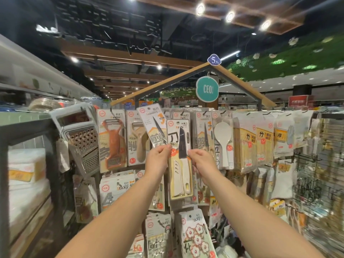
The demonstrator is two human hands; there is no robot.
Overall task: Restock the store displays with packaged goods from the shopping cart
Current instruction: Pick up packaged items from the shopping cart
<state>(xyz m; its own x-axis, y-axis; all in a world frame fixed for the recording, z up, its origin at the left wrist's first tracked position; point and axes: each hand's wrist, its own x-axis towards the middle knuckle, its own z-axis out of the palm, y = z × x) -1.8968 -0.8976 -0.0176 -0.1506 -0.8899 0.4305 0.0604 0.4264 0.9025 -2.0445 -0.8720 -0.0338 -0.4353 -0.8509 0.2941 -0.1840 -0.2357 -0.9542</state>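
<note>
I face a hanging display rack (pixel 188 107) full of carded kitchen tools. My left hand (pixel 158 155) pinches the lower part of a scissors pack (pixel 151 125), which tilts up and to the left. My right hand (pixel 202 159) grips the right edge of a knife pack (pixel 179 161) with a black blade and a white sheath. The knife pack hangs upright between my two hands, in front of the rack's top row. The shopping cart is out of sight.
Peeler packs (pixel 111 140) and a metal grater (pixel 83 144) hang at the left. A white rice-paddle pack (pixel 223 142) and bamboo-item bags (pixel 247 146) hang at the right. Sticky-hook packs (pixel 193 235) fill the lower rows. A shelf unit (pixel 26 164) stands at far left.
</note>
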